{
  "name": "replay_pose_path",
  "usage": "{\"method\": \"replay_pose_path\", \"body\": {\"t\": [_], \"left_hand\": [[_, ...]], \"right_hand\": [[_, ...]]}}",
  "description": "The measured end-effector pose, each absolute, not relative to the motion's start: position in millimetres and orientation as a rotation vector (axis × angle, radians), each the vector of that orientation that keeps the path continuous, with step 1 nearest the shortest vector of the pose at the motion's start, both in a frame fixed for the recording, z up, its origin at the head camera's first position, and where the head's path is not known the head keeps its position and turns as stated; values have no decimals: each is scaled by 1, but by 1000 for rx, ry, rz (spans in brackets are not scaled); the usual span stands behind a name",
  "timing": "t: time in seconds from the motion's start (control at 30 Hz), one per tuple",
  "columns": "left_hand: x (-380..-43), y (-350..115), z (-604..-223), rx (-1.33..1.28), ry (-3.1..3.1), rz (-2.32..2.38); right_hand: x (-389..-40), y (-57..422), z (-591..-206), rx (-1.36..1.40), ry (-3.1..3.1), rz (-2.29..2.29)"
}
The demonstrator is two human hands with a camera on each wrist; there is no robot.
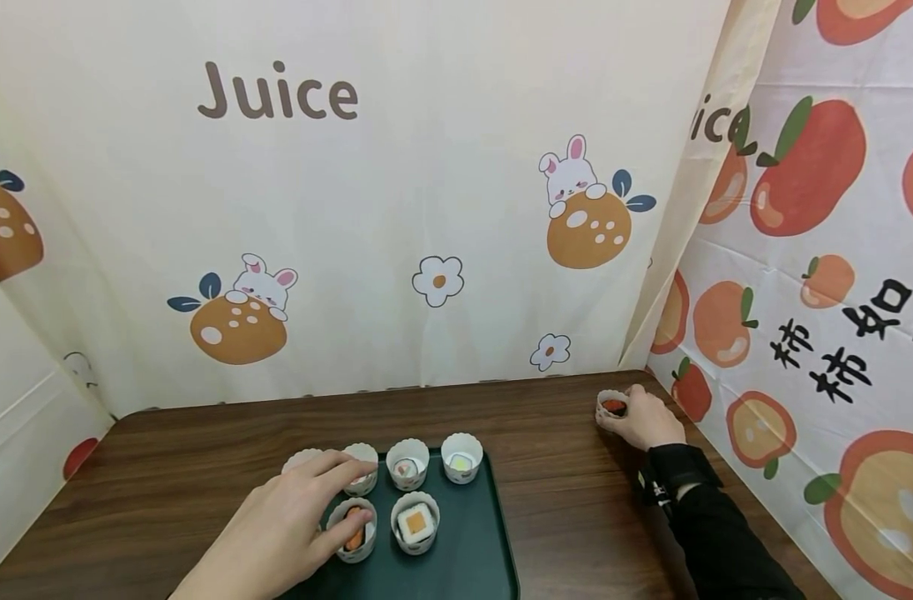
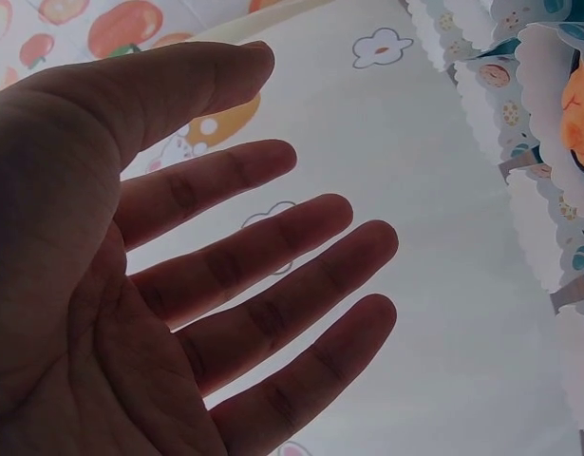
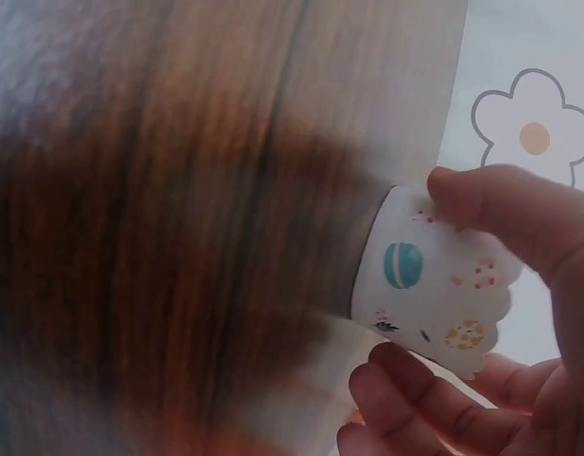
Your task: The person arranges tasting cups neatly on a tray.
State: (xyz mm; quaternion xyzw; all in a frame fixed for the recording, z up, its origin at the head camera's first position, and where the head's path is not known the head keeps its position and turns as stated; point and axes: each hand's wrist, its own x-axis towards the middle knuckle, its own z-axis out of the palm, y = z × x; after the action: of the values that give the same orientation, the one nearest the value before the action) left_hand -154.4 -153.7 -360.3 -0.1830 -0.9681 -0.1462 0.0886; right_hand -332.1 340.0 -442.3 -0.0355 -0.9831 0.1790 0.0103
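At the table's far right corner my right hand [image 1: 649,419] pinches a paper baking cup [image 1: 608,403] between thumb and fingers. Something red-orange and dark sits inside it. In the right wrist view this cup [image 3: 429,285] shows a printed macaron on its side. My left hand [image 1: 284,521] is above the left part of a dark green tray [image 1: 464,560]. Its fingers [image 2: 315,275] are spread and hold nothing. Just by the left thumb stands a cup with an orange piece [image 1: 354,533]. Beside that, another cup [image 1: 415,523] holds a white block with a yellow-orange square.
Along the tray's far edge stand several more paper cups, one with a pale round piece [image 1: 407,464] and one with a greenish piece [image 1: 460,458]. The brown wood table [image 1: 561,500] meets printed curtains [image 1: 426,208] at the back and on the right.
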Motion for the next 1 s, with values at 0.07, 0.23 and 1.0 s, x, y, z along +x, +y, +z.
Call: {"method": "replay_pose_path", "body": {"t": [0.07, 0.23, 1.0], "left_hand": [[-154, -154, -360, -543, -2880, -436], [-153, -154, -360, -554, -2857, -425], [-155, -150, -354, -653, -2776, -470]], "right_hand": [[-331, 340, -443, -120, -3070, 578], [-329, 340, -444, -117, -3063, 581], [-296, 303, -413, 74, -2965, 715]]}}
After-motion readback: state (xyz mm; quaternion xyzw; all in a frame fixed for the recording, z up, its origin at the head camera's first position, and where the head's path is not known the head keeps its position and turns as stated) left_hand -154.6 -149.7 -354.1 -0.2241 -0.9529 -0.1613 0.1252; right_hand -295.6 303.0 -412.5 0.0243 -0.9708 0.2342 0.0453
